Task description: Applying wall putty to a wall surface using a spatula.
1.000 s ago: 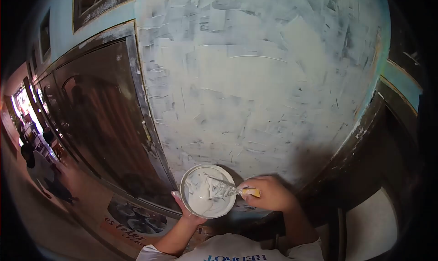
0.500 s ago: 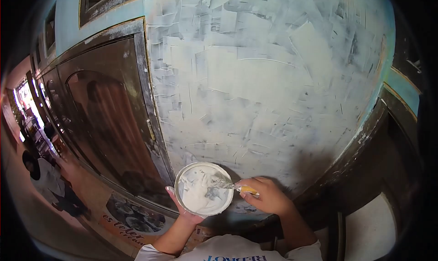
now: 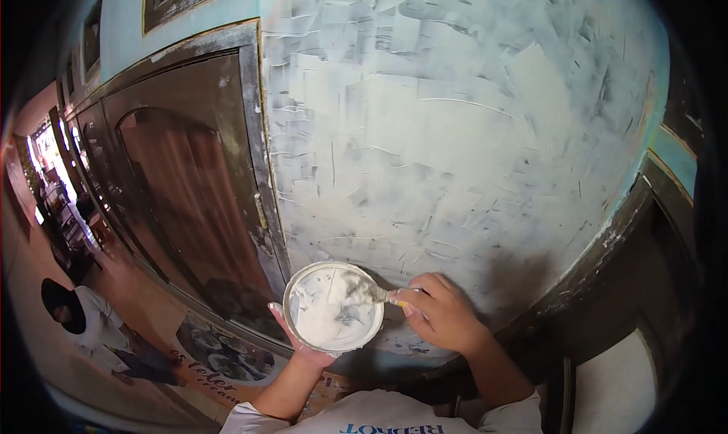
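Observation:
My left hand (image 3: 297, 341) holds up a round metal pan (image 3: 334, 307) of white putty from below, close to the wall. My right hand (image 3: 442, 312) grips a putty knife (image 3: 369, 290) by its yellow handle. The knife's blade lies inside the pan, on the white putty near the upper right rim. Straight ahead rises a wall (image 3: 455, 130) coated in patchy white and grey putty with scraper marks.
A dark brown wooden door (image 3: 189, 199) in a frame stands left of the wall. Another person (image 3: 83, 320) is low on the far left, on the reddish floor. Dark woodwork (image 3: 652, 229) runs down the right side.
The pan and both hands have shifted slightly left and up in view. The knife blade has moved across the putty in the pan.

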Available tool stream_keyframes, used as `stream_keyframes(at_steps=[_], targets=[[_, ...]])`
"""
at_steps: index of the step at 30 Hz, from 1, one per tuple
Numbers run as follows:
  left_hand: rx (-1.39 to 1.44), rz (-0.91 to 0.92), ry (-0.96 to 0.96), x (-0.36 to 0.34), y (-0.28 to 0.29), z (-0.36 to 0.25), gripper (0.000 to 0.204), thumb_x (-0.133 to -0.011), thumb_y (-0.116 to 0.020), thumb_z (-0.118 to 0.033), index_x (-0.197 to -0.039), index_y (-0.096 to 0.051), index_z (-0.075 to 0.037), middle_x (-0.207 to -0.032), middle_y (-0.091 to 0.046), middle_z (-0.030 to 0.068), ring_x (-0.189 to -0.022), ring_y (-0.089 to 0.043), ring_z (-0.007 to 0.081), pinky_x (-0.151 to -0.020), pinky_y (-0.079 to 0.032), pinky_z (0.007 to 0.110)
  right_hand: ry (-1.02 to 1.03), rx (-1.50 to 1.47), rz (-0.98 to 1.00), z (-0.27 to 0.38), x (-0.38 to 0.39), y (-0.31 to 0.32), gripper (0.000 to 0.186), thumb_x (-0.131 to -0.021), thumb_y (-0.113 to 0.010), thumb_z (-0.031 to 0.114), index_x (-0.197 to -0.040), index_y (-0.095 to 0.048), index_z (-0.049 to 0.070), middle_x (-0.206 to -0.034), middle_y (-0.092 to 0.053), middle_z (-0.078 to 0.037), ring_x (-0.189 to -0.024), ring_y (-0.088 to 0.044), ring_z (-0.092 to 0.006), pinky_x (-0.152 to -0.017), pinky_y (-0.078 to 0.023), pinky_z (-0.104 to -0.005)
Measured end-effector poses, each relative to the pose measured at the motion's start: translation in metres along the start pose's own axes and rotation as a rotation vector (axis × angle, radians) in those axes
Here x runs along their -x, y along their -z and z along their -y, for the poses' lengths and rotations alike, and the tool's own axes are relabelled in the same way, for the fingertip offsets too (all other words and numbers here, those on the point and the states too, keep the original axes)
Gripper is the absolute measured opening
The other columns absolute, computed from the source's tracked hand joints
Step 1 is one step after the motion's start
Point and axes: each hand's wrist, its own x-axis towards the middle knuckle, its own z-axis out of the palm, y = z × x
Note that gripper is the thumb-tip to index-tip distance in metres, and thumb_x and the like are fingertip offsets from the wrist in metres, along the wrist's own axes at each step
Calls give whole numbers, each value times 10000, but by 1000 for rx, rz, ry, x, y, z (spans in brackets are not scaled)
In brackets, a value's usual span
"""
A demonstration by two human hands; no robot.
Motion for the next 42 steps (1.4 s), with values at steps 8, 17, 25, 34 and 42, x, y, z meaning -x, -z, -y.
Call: stream_keyframes(at_steps=[8,17,25,34,42], targets=[[-90,-87,-52,3,11,-15,1117,-757,-369,-938,-1567,-298,-173,-1593,-334,132,-1409,-378,417,-1124,-334,640,193,676,-291,-7,-55,17,319,-847,-682,150,-1146,-709,259,-996,-592,-29,-813,-554,-196,-692,-392,-346],[-118,-67,-62,1,13,-22,1111,-755,-380,-936,-1562,-304,-176,-1596,-324,129,-1423,-362,400,-1142,-323,621,226,843,-337,-2,-111,41,313,-833,-661,120,-1128,-705,219,-1045,-616,-39,-852,-557,-187,-738,-367,-352],[-59,-81,-69,-2,8,-28,1121,-750,-399,-929,-1560,-310,-159,-1580,-347,162,-1403,-382,441,-1128,-325,657,192,904,-330,-5,-106,53,312,-813,-668,95,-1106,-717,189,-1082,-623,-56,-867,-565,-189,-753,-363,-366],[-111,-55,-11,-5,9,-32,1140,-738,-395,-942,-1560,-306,-158,-1578,-347,168,-1403,-383,438,-1126,-323,660,207,904,-327,3,-123,46,321,-813,-652,113,-1120,-700,195,-1030,-623,-56,-818,-562,-193,-737,-357,-367],[-70,-58,-24,3,21,-39,1119,-751,-416,-924,-1562,-301,-162,-1590,-325,163,-1408,-370,444,-1123,-309,678,164,944,-386,4,-97,48,322,-798,-696,126,-1105,-698,223,-1014,-621,-52,-793,-569,-193,-740,-359,-376]])
